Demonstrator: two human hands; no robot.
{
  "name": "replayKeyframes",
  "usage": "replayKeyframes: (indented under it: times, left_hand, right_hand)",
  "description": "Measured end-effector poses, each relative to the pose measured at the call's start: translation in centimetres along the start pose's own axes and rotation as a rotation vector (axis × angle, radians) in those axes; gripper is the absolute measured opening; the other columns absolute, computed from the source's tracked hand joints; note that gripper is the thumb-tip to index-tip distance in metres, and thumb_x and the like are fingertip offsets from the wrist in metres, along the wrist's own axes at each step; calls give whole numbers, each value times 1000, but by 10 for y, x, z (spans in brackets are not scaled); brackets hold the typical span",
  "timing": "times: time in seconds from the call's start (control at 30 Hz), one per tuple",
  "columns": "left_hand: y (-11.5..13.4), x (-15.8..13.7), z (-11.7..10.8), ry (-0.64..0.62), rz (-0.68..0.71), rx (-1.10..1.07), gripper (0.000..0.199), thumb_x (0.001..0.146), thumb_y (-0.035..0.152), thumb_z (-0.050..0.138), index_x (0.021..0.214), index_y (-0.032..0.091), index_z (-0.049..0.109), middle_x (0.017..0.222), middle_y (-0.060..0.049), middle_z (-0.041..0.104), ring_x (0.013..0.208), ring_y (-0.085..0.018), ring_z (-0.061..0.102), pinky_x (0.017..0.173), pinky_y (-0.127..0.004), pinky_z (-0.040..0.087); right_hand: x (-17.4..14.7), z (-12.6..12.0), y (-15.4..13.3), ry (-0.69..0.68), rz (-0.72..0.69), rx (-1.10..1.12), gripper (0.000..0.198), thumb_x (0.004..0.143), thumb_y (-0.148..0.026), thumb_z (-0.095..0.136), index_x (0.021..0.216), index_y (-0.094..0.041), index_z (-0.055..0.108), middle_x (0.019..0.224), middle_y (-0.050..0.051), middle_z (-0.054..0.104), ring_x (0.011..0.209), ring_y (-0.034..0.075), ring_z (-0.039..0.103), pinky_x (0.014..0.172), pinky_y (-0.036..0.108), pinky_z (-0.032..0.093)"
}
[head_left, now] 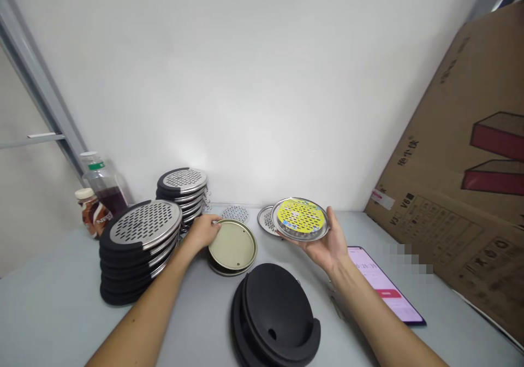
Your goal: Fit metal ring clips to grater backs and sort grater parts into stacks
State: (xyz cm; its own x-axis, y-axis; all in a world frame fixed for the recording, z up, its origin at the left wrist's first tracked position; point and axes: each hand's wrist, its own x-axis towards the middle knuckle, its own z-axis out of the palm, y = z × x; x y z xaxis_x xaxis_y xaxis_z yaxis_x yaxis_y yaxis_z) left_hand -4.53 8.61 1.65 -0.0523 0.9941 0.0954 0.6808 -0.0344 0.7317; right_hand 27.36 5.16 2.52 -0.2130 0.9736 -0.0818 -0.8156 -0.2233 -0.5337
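Observation:
My left hand (205, 229) pinches the upper left rim of a round, shallow beige metal dish (233, 244) with small holes near its edge. Under that dish the rim of a second round piece shows. My right hand (329, 247) holds a round steel grater plate (301, 217) from below and the right side, tilted towards me. Yellow film covers the slotted middle of the plate. Just behind it, partly hidden, another grater plate (266, 220) lies on the table. Nearest to me are round black bases (280, 307), stacked, the top one with a hole.
On the left stand two stacks of finished-looking round graters, a near stack (141, 225) and a far stack (184, 180). Bottles (104, 184) stand behind them. A perforated disc (235, 213) lies near the wall. To the right are a phone (379, 285) and a large carton (446, 192).

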Motion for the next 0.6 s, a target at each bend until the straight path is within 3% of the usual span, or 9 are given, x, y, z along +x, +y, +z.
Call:
replayKeyframes:
  times: [0.2,0.4,0.5,0.6]
  left_hand:
    - [-3,-7,8,56,-13,314,24,72,26,70,94,20,78,92,-15,76,96,-31,68,88,-36,46]
    - [-2,-9,13,126,38,448,29,74,18,69,102,18,75,94,-15,75,97,-32,68,87,-39,48]
    - [10,-13,13,170,146,428,31,80,24,67,110,16,72,103,-15,72,102,-30,66,93,-40,47]
    - [34,-25,18,192,337,363,37,88,37,62,121,22,66,121,-9,66,117,-23,57,106,-34,40]
  right_hand:
    - [0,4,20,77,103,-62,43,96,-50,41,116,-19,63,114,12,71,109,28,64,90,51,52]
    - [-1,12,39,90,144,-58,38,98,-42,40,112,-18,66,111,9,73,109,25,65,94,45,51]
    - [-2,14,40,109,136,-56,36,99,-39,40,110,-17,66,108,7,74,109,24,65,96,42,51]
    - [-1,13,41,104,126,-61,37,99,-39,40,113,-16,65,107,7,74,109,23,65,95,41,51]
